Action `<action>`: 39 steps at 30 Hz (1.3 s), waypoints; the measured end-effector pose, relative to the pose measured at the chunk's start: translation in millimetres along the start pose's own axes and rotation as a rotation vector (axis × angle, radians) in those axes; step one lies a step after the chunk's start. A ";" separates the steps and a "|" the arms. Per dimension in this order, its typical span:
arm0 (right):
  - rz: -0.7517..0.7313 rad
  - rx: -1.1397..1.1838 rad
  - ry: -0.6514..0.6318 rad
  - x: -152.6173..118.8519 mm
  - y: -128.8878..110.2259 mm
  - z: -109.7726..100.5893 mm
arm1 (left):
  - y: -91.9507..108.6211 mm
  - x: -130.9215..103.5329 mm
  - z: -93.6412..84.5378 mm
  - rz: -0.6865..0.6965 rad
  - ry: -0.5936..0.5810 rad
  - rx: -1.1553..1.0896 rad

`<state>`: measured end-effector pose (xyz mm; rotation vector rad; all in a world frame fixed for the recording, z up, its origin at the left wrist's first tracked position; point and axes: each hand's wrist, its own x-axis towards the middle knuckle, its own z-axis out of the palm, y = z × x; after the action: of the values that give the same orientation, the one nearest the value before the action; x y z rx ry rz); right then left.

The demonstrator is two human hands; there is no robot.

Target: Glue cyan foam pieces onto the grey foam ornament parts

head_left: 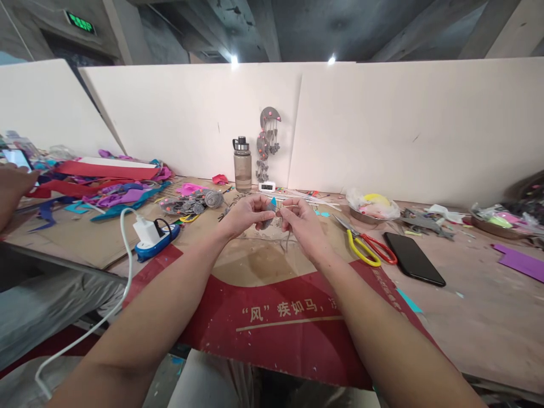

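Observation:
Close together over the cardboard sheet (272, 334), both my hands work at one small piece. My left hand (246, 215) pinches a small grey felt piece (268, 218) that has a bright blue tip (273, 202) standing up from it. Beside it my right hand (301, 218) has thumb and fingers pinched together, and a grey yarn (288, 242) hangs below them. The fingertips hide part of the piece and where the yarn meets it. Scissors (369, 247) with one yellow and one red handle lie to the right of my right hand.
A black phone (414, 259) lies right of the scissors. Behind my hands stand a water bottle (242, 167), a small clock (267, 187) and a grey hanging ornament (270, 136). Left are a yarn ball (213, 198), a blue power strip (157, 243) and another person's hand (15, 184).

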<state>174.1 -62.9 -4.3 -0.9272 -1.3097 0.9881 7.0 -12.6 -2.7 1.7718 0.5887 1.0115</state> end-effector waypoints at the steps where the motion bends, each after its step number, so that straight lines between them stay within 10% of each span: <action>1: 0.003 -0.011 0.004 -0.3 -0.2 0.0 | 0.5 -0.1 0.4 0.004 0.001 0.007; 23: 0.329 0.308 0.037 -1.0 -6.7 1.3 | -2.7 0.5 6.8 0.051 0.041 -0.037; 39: 0.271 0.310 0.042 0.9 0.0 0.8 | -10.6 2.6 18.0 -0.004 0.191 -0.182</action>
<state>173.3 -62.1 -4.0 -0.8925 -0.9750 1.3316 24.0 -15.5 -14.6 1.5251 0.5980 1.2014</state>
